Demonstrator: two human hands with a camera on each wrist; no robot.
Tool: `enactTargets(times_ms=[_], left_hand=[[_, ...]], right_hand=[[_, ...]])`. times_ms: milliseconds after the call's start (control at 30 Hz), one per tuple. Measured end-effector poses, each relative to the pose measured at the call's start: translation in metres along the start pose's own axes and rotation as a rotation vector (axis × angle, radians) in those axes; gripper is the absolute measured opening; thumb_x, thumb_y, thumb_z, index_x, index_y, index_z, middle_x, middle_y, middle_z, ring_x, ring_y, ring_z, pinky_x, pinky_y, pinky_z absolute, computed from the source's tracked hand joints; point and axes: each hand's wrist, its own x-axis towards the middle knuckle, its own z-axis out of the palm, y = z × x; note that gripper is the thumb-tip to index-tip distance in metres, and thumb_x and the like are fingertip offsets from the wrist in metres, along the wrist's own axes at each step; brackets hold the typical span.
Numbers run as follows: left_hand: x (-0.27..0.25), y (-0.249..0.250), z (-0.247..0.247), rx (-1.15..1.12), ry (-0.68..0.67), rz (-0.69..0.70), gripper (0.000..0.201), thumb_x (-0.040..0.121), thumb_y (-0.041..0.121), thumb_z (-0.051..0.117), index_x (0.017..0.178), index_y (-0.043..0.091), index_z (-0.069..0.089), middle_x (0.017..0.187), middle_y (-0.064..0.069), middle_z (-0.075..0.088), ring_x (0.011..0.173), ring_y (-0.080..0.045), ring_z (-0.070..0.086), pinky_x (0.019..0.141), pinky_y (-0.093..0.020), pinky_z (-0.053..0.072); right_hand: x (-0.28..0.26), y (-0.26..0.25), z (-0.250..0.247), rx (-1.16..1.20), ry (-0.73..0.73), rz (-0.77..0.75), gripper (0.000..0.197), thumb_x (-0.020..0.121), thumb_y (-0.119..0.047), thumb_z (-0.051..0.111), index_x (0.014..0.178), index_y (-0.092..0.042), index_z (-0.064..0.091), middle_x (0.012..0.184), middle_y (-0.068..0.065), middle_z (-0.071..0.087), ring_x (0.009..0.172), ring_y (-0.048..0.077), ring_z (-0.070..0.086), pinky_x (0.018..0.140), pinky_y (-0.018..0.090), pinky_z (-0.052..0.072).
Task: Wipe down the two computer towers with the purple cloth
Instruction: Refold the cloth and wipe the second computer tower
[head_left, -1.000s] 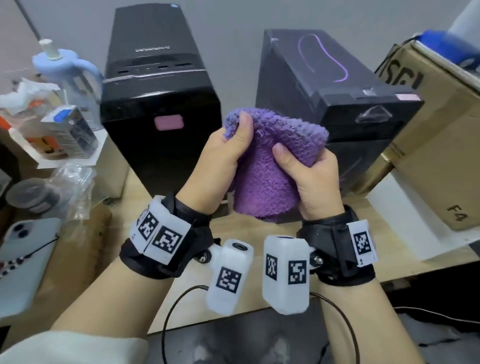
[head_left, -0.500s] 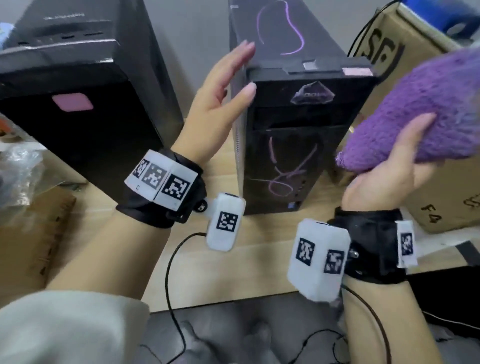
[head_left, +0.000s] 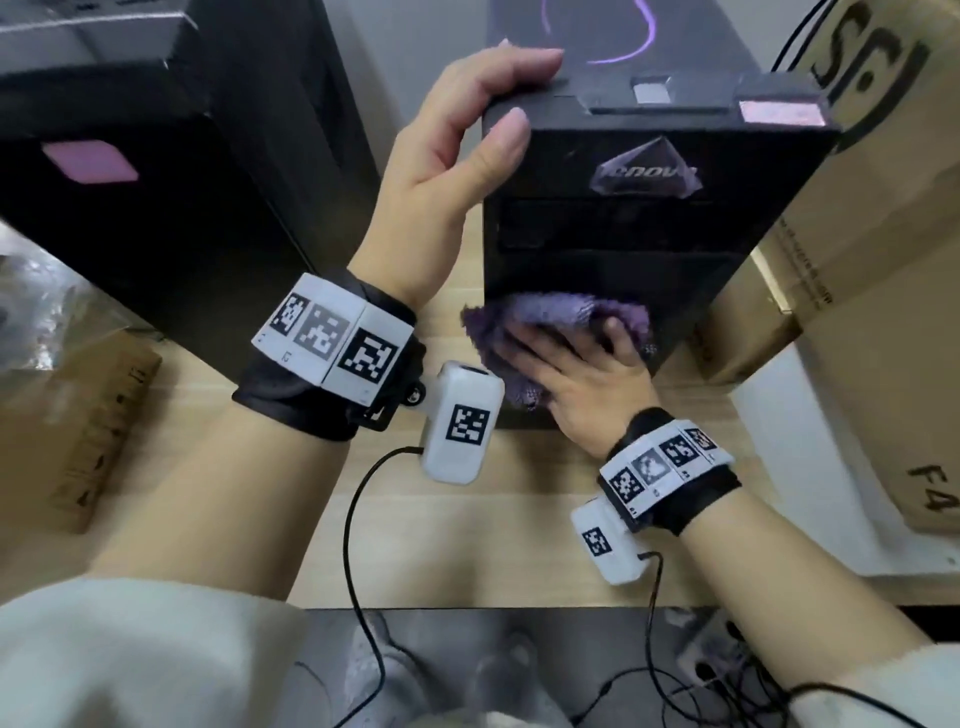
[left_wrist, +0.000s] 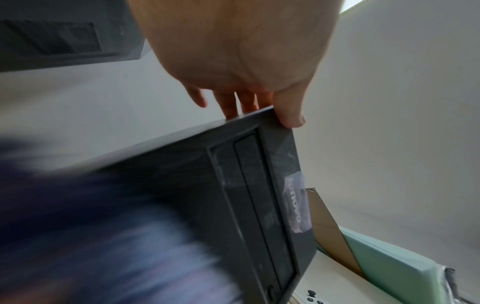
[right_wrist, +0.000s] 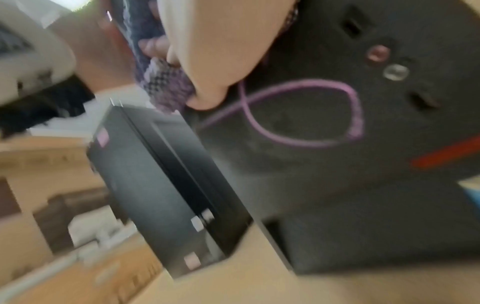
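Two black computer towers stand on the wooden table. My left hand (head_left: 519, 93) grips the top front left corner of the right tower (head_left: 649, 218), fingers on its top and thumb on its front; the left wrist view shows that hand (left_wrist: 259, 111) on the right tower (left_wrist: 233, 195). My right hand (head_left: 561, 353) holds the bunched purple cloth (head_left: 561, 309) against the lower front of this tower. In the blurred right wrist view the cloth (right_wrist: 168, 86) sits beside a purple scribble (right_wrist: 355, 107) on the panel. The left tower (head_left: 156, 234) stands untouched.
Large cardboard boxes (head_left: 883, 260) crowd the right tower's right side, above a white slab (head_left: 779, 467). A small cardboard box (head_left: 78, 431) lies at the left. Bare table (head_left: 467, 545) lies before the towers. Cables (head_left: 358, 519) hang from my wrist cameras over its front edge.
My left hand let go of the cloth, reached out open, and now grips the right tower's top corner. My right hand swung the cloth out right, then down onto the tower's lower front.
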Motion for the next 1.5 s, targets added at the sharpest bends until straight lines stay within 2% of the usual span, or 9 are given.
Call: enactTargets(times_ms=[67, 267, 433, 567, 700, 1000, 1133, 1233, 1500], left_hand=[[-0.001, 0.000, 0.001, -0.016, 0.024, 0.003, 0.035, 0.092, 0.022, 0.045, 0.126, 0.012, 0.049, 0.121, -0.007, 0.052, 0.132, -0.041, 0.038, 0.114, -0.057, 0.026], [-0.001, 0.002, 0.001, -0.058, 0.028, -0.027, 0.034, 0.092, 0.022, 0.046, 0.124, 0.014, 0.050, 0.122, -0.010, 0.052, 0.136, -0.030, 0.036, 0.118, -0.044, 0.025], [-0.002, 0.003, -0.002, -0.071, 0.008, -0.050, 0.033, 0.091, 0.023, 0.047, 0.123, 0.017, 0.051, 0.123, -0.007, 0.052, 0.133, -0.017, 0.037, 0.116, -0.029, 0.026], [-0.002, 0.002, -0.004, -0.061, -0.009, -0.042, 0.035, 0.091, 0.022, 0.047, 0.126, 0.014, 0.049, 0.123, -0.007, 0.052, 0.136, -0.030, 0.037, 0.118, -0.045, 0.026], [-0.002, 0.000, -0.004, -0.064, -0.007, -0.051, 0.036, 0.092, 0.021, 0.047, 0.127, 0.013, 0.048, 0.126, -0.010, 0.051, 0.140, -0.036, 0.030, 0.119, -0.049, 0.022], [-0.004, 0.004, 0.000, -0.041, 0.033, -0.050, 0.034, 0.092, 0.020, 0.046, 0.125, 0.012, 0.051, 0.121, -0.008, 0.053, 0.137, -0.038, 0.034, 0.116, -0.053, 0.025], [-0.002, 0.005, -0.002, 0.049, 0.049, -0.025, 0.032, 0.089, 0.029, 0.047, 0.117, 0.018, 0.057, 0.117, 0.000, 0.057, 0.130, -0.032, 0.043, 0.112, -0.059, 0.025], [-0.002, 0.006, 0.001, 0.013, 0.052, -0.019, 0.032, 0.090, 0.024, 0.046, 0.118, 0.015, 0.056, 0.117, -0.004, 0.055, 0.124, -0.017, 0.046, 0.111, -0.031, 0.034], [-0.002, 0.005, 0.005, -0.055, 0.074, -0.016, 0.031, 0.090, 0.018, 0.045, 0.120, 0.014, 0.052, 0.115, -0.007, 0.052, 0.112, 0.012, 0.047, 0.098, -0.010, 0.034]], right_hand=[[-0.022, -0.008, 0.018, 0.060, -0.191, -0.178, 0.070, 0.069, -0.020, 0.063, 0.133, -0.034, 0.037, 0.129, -0.018, 0.057, 0.115, 0.006, 0.037, 0.114, 0.024, 0.002], [-0.035, 0.001, 0.017, 0.107, -0.450, -0.336, 0.060, 0.073, -0.013, 0.034, 0.127, -0.030, 0.054, 0.125, -0.019, 0.061, 0.120, -0.005, 0.046, 0.117, 0.020, -0.011], [0.009, 0.035, -0.029, 0.013, 0.026, -0.192, 0.066, 0.075, -0.015, 0.048, 0.138, -0.030, 0.036, 0.141, -0.015, 0.047, 0.130, 0.003, 0.029, 0.113, 0.024, -0.001], [0.054, 0.059, -0.069, -0.065, 0.393, 0.162, 0.066, 0.088, -0.021, 0.049, 0.145, -0.032, 0.019, 0.156, -0.015, -0.011, 0.143, 0.004, -0.019, 0.115, 0.030, -0.019], [0.055, 0.033, -0.056, -0.005, 0.362, 0.201, 0.077, 0.084, -0.024, 0.050, 0.146, -0.030, 0.005, 0.153, -0.013, -0.024, 0.142, 0.008, -0.024, 0.115, 0.035, -0.022], [-0.011, -0.012, 0.023, 0.134, -0.053, -0.315, 0.055, 0.075, -0.011, 0.039, 0.129, -0.022, 0.037, 0.127, -0.014, 0.060, 0.126, 0.004, 0.033, 0.116, 0.022, 0.000], [-0.050, -0.002, 0.045, 0.091, -0.396, -0.476, 0.055, 0.075, -0.015, 0.034, 0.126, -0.019, 0.053, 0.125, -0.012, 0.062, 0.132, 0.000, 0.028, 0.117, 0.017, -0.009], [-0.070, 0.024, 0.045, 0.049, -0.482, -0.514, 0.053, 0.073, -0.017, 0.033, 0.112, -0.019, 0.068, 0.118, -0.014, 0.065, 0.121, -0.001, 0.049, 0.117, 0.020, -0.014], [-0.001, 0.085, -0.037, -0.151, 0.213, -0.162, 0.064, 0.084, -0.017, 0.046, 0.144, -0.026, 0.028, 0.155, -0.012, 0.003, 0.146, 0.007, -0.005, 0.117, 0.025, -0.013]])
